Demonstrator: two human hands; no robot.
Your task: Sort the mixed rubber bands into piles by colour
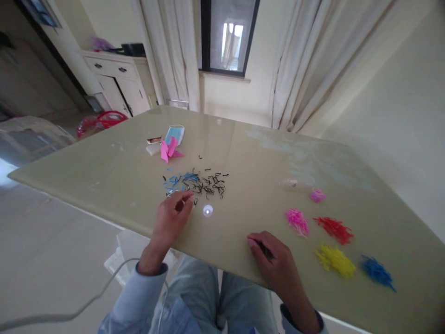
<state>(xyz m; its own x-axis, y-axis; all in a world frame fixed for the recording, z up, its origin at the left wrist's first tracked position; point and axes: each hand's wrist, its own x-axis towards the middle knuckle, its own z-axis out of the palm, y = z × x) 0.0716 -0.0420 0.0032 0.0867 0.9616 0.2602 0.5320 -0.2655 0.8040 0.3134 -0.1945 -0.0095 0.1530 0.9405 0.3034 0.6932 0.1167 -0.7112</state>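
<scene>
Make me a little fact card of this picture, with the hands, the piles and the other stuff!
Left hand: at the near side of the black-and-blue pile; the hand has curled fingers
Right hand: curled, by the table's near edge; can't tell if it holds anything
Right-side piles: pink, red, yellow, blue
Beyond the left hand: mask, pink paper
Table: greenish-beige, shiny
</scene>
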